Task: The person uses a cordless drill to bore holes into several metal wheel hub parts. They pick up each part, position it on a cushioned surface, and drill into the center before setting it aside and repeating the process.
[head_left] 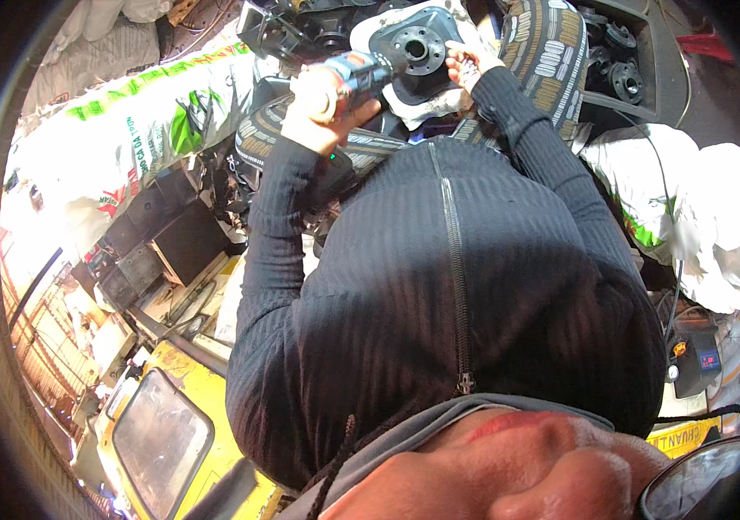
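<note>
A black metal housing (426, 94) with a round, bolt-holed flange (433, 57) lies on a white cloth (404, 113) in front of me. My left hand (322, 113) is wrapped round a blue-grey cordless power driver (359, 73), whose front end points at the left side of the flange. The tip of the tool cannot be made out. Beside the flange's right edge, my right hand (469, 68) has its fingers drawn together at the housing. Small shiny pieces seem to lie in them, too small to name.
Similar black metal parts (300, 30) crowd the far left, and more parts (623, 80) fill a dark crate (647, 111) on the right. Patterned fabric (545, 54) flanks the cloth. White sacks lie left (149, 130) and right (717, 217). A yellow windowed panel (214, 425) stands lower left.
</note>
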A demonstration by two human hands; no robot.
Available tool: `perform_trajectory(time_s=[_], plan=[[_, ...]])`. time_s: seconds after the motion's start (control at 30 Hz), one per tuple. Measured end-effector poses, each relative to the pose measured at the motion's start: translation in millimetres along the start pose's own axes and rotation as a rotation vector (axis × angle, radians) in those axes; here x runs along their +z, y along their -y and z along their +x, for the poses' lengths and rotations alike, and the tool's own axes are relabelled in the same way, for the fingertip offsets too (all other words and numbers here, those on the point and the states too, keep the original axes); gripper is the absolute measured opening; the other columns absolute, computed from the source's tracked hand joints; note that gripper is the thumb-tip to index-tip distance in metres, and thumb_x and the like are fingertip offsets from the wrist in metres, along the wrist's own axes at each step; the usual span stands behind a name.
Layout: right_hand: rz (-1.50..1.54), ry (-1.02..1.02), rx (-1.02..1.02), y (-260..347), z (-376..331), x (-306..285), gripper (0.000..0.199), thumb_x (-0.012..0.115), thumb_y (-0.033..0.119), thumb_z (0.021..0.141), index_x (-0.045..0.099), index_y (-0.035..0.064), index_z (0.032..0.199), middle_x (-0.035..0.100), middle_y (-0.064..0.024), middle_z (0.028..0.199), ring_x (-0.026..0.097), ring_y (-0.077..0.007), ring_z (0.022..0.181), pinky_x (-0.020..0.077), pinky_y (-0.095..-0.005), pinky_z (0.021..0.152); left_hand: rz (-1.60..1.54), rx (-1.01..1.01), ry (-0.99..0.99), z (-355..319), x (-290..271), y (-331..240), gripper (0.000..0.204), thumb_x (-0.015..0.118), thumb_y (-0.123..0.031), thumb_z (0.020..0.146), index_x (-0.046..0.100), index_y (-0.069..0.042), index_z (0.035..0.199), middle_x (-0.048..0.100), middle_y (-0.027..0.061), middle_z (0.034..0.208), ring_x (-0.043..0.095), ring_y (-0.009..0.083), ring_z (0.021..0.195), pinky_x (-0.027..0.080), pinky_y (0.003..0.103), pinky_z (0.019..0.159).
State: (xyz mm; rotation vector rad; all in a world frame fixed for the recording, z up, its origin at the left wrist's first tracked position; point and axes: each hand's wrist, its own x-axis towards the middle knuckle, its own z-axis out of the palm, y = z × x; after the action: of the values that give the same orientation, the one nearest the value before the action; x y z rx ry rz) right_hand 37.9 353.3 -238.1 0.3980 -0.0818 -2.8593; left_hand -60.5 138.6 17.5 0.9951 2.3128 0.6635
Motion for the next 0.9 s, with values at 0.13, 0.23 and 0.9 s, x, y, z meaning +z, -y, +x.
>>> perform_trajectory(time_s=[0.13,0.23,0.9], plan=[[0.044,-0.151,-0.078,-19.0,-35.2,35.5,0.044,0.041,0.028,0.091,0.046,-0.0049,0.120,0.054,-0.0212,0.115,0.055,-0.0331,0.103,0.0451,-0.0446,0.088,0.042,0.025,0.066,-23.8,11.4,-10.9,0.049,0.072,-0.035,0.070,0.058,-0.008,0.108,0.061,0.0130,0.100,0.057,0.0275,0.094,0.044,0.035,0.084],[0.014,-0.052,-0.004,-26.3,-44.5,57.4,0.048,0.038,0.031,0.092,0.044,-0.0045,0.123,0.052,-0.0195,0.119,0.053,-0.0318,0.107,0.0438,-0.0441,0.090,-0.073,0.099,0.031,-31.1,15.1,-13.5,0.050,0.073,-0.036,0.069,0.058,-0.007,0.107,0.062,0.0115,0.101,0.059,0.0262,0.096,0.045,0.035,0.085],[-0.488,-0.277,0.035,-34.1,-55.8,86.9,0.032,0.054,0.021,0.088,0.054,0.0041,0.115,0.058,-0.0074,0.102,0.058,-0.0141,0.094,0.0514,-0.0260,0.079,-0.033,0.087,0.100,-26.1,-7.6,-25.6,0.044,0.073,-0.027,0.071,0.057,-0.004,0.105,0.061,0.0113,0.093,0.060,0.0256,0.085,0.047,0.034,0.078]])
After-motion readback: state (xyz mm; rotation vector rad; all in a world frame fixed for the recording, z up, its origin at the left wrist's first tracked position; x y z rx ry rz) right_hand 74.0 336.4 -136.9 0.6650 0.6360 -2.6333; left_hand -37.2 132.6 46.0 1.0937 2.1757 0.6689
